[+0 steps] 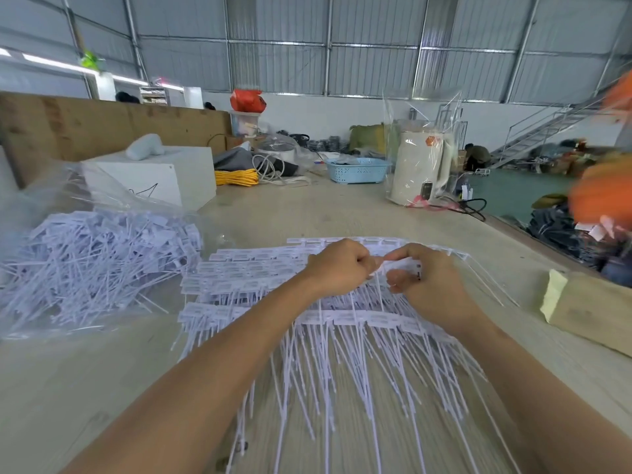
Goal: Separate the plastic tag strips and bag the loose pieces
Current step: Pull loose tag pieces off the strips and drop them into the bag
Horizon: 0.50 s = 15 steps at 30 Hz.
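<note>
Both my hands meet over the far end of the tag strips (pixel 342 319), which fan across the table (pixel 307 213) toward six o'clock. My left hand (pixel 337 266) is curled, pinching one tag against my right hand (pixel 420 278), whose fingers grip the strip's head. Pull crookedly and I think a tail snaps or neighbours tangle. The loose pile (pixel 95 265) sits at nine o'clock on a clear bag (pixel 54 186). My knuckles hide the actual joint.

White tag strips (pixel 342 336) on a beige bench (pixel 102 388); pale blue lattice-pierced basket (pixel 357 170); yellow cord (pixel 236 177); cream kettle (pixel 418 165); red bag (pixel 247 100).
</note>
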Available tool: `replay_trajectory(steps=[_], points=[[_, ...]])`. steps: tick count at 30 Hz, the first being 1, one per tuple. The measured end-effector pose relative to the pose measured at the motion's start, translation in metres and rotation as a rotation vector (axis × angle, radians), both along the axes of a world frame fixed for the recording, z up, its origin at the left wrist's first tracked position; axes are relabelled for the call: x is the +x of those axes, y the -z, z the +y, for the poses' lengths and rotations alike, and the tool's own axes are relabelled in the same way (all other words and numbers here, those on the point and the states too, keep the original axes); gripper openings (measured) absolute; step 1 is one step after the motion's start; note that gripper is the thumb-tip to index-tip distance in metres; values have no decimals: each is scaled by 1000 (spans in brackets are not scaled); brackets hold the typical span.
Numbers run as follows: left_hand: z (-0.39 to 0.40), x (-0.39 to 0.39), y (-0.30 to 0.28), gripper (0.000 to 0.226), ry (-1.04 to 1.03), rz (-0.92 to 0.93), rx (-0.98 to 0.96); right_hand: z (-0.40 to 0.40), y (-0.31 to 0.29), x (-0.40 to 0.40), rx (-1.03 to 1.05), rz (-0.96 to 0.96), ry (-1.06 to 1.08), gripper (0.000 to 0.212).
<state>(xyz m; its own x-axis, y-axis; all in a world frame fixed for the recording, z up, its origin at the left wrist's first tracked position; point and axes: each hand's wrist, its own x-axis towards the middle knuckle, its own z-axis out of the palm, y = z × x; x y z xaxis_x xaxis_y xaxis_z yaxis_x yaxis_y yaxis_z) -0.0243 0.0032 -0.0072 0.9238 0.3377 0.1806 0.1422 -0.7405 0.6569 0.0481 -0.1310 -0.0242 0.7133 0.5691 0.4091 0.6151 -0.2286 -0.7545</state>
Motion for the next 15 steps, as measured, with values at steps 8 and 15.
replay_trajectory(steps=[8, 15], points=[[2, -2, -4, 41, -10, 33, -263, 7, 12, 3, -14, -129, 30, 27], [2, 0, 8, 47, -39, 211, 29, -25, -5, 45, 404, 355, 201, 16]])
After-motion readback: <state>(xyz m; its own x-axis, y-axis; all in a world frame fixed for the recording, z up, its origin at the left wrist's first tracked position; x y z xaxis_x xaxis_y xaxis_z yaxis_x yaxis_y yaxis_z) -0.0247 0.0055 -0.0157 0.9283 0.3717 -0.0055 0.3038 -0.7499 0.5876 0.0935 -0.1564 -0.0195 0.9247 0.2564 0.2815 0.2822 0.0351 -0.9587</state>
